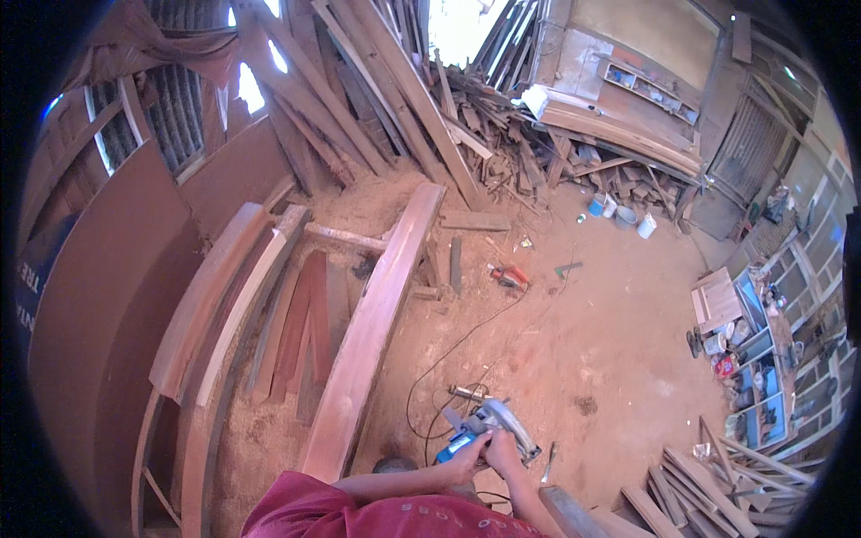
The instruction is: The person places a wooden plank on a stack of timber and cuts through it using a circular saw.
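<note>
A circular saw [504, 416] with a blue body and a grey blade guard is in front of me at the lower middle, held above the floor. My left hand [466, 459] is closed against its blue body from the left. My right hand [501, 448] is closed on it at the handle side, close beside the left hand. The fingers partly hide the grip. A dark cord [410, 394] loops over the floor left of the saw. To the left of my hands runs a long, thick plank [377, 332], smooth and reddish.
Beams [211, 300] and boards lie left of the plank, beside sawdust. An orange-red power tool [509, 277] rests on the floor ahead. Buckets [625, 218] stand near the workbench [619, 130] at the back. Wood strips [691, 493] are piled lower right, below a blue shelf box [762, 386].
</note>
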`<control>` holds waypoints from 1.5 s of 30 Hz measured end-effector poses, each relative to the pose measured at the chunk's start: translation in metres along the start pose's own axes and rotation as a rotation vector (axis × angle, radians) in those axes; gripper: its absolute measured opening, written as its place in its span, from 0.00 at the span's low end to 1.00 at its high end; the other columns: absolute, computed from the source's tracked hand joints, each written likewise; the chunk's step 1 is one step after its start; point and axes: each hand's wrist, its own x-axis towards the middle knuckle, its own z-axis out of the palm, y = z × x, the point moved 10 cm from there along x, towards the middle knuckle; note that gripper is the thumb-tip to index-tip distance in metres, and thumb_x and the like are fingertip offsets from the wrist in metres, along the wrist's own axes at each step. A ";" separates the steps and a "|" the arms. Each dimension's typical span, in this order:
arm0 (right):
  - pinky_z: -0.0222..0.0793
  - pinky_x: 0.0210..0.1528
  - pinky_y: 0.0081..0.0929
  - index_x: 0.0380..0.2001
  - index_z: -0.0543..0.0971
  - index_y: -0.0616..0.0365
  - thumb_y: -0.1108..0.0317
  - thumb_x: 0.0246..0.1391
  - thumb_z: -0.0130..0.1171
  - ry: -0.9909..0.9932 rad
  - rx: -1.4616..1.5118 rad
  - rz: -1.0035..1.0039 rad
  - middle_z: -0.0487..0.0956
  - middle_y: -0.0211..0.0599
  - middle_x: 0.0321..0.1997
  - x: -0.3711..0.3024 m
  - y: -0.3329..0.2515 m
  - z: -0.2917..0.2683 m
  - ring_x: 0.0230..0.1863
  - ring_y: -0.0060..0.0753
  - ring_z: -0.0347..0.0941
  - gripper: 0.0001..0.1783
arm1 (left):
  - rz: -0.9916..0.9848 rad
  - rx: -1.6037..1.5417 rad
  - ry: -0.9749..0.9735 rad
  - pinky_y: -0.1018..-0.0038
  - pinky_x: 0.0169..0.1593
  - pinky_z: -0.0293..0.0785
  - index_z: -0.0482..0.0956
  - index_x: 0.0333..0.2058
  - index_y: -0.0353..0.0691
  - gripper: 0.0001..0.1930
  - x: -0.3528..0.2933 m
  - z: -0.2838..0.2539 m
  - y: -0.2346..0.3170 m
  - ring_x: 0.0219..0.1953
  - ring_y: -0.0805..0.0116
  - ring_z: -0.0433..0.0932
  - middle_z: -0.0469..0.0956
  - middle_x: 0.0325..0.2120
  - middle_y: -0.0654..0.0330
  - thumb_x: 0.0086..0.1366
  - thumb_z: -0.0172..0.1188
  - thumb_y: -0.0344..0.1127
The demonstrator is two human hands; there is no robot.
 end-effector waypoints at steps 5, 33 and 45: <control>0.76 0.46 0.53 0.42 0.82 0.65 0.67 0.46 0.68 -0.026 -0.054 -0.206 0.82 0.64 0.37 0.038 -0.079 -0.006 0.41 0.67 0.80 0.19 | 0.149 -0.300 0.010 0.63 0.53 0.73 0.78 0.48 0.48 0.23 0.001 -0.019 0.077 0.45 0.67 0.78 0.80 0.40 0.63 0.68 0.59 0.60; 0.54 0.13 0.14 0.36 0.74 0.55 0.46 0.70 0.51 -0.249 2.478 0.678 0.67 0.23 0.25 0.114 -0.122 0.063 0.17 0.15 0.60 0.21 | 0.225 -0.670 -0.166 0.66 0.43 0.71 0.68 0.20 0.47 0.07 0.016 -0.072 0.253 0.24 0.69 0.66 0.67 0.17 0.65 0.54 0.56 0.32; 0.43 0.11 0.15 0.17 0.68 0.47 0.47 0.63 0.62 -0.301 1.840 0.757 0.57 0.17 0.15 0.092 -0.062 0.088 0.12 0.14 0.52 0.26 | 0.237 -0.522 -0.169 0.65 0.41 0.72 0.68 0.21 0.48 0.05 0.010 -0.076 0.246 0.22 0.69 0.68 0.67 0.18 0.69 0.53 0.54 0.33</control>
